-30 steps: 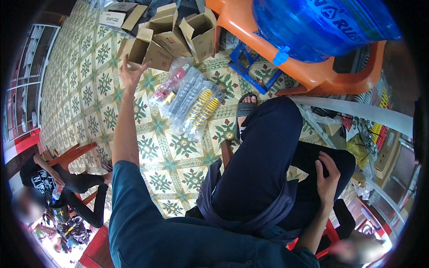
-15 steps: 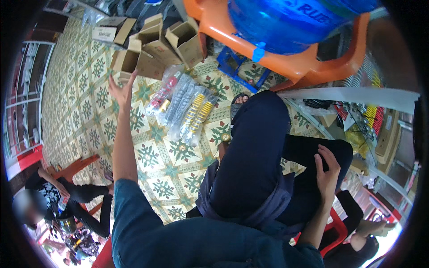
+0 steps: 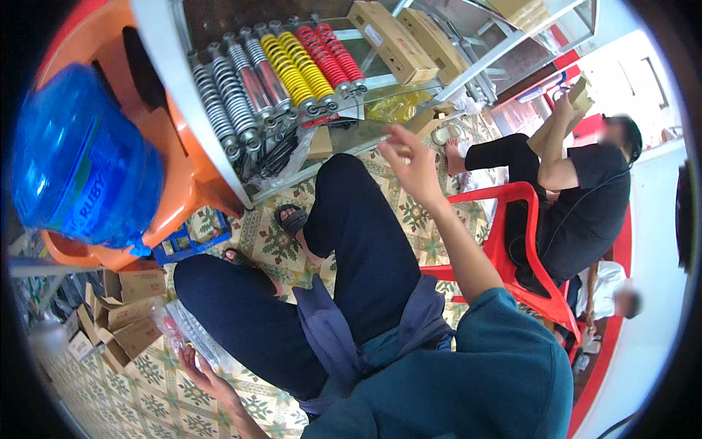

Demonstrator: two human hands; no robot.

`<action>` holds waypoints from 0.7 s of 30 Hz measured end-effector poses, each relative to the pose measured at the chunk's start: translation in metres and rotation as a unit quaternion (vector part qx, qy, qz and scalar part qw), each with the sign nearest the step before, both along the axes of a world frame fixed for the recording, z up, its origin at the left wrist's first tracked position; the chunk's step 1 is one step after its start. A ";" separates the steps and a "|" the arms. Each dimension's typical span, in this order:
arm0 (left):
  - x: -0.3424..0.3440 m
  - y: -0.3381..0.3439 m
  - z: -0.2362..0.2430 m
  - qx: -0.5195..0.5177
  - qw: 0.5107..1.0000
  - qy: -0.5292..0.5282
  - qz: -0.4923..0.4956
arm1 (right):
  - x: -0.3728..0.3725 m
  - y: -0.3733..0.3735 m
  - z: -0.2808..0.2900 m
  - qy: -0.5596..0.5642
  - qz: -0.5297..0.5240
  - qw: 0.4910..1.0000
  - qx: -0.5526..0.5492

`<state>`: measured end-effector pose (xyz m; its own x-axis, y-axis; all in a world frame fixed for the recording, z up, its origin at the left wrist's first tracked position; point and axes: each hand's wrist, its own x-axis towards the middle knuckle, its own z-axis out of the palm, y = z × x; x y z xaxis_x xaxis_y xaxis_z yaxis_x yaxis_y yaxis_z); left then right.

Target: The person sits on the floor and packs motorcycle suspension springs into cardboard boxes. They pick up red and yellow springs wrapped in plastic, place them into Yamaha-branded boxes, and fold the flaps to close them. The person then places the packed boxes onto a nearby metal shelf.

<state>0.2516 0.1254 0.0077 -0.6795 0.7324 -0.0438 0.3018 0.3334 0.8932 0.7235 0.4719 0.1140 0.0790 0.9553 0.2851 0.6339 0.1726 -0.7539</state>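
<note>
My right hand [image 3: 413, 164] is raised in front of a glass shelf [image 3: 380, 79], its fingers loosely bent and apart, with nothing in them. On that shelf lies a row of shock absorbers: black ones with pale springs [image 3: 232, 99], yellow ones [image 3: 296, 67] and red ones [image 3: 333, 55]. Low at the left, my left hand [image 3: 205, 374] is open and empty, fingers spread. It hovers beside plastic-wrapped shock absorbers [image 3: 201, 333] on the tiled floor, which my leg partly hides.
A blue water jug [image 3: 88, 161] rests on an orange plastic chair [image 3: 194, 164] at the left. Open cardboard boxes [image 3: 128, 322] stand below it. Long brown boxes [image 3: 395, 44] lie on the shelf. At the right, a person [image 3: 585, 197] in black sits on a red chair [image 3: 537, 256].
The view has swung to the right, bringing the shelf and seated person into sight. My right hand has lifted off my leg; my left hand now appears lower, near the wrapped shock absorbers.
</note>
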 end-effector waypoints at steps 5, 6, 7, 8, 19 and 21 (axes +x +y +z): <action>0.026 0.022 0.046 0.005 0.998 0.015 -0.058 | 0.098 0.105 -0.020 -0.081 -0.160 0.981 0.074; 0.024 0.026 0.049 0.013 0.998 0.015 -0.064 | 0.111 0.128 -0.023 -0.072 -0.178 0.978 0.075; 0.025 0.027 0.056 0.005 0.998 0.034 -0.060 | 0.118 0.153 -0.025 -0.060 -0.191 0.977 0.077; 0.031 0.026 0.065 -0.006 0.997 0.045 -0.054 | 0.126 0.174 -0.023 -0.057 -0.202 0.975 0.076; 0.099 0.075 0.122 -0.069 0.990 0.067 -0.104 | 0.145 0.249 -0.047 -0.061 -0.235 0.970 0.024; 0.091 0.078 0.112 -0.062 0.985 0.079 -0.137 | 0.139 0.233 -0.044 -0.013 -0.245 0.969 0.037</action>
<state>0.3428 0.2031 0.1197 -0.4618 0.8853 -0.0544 0.5274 0.3234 0.7857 0.8622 0.7052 0.0704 0.5097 0.7817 0.3594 0.6726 -0.1016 -0.7330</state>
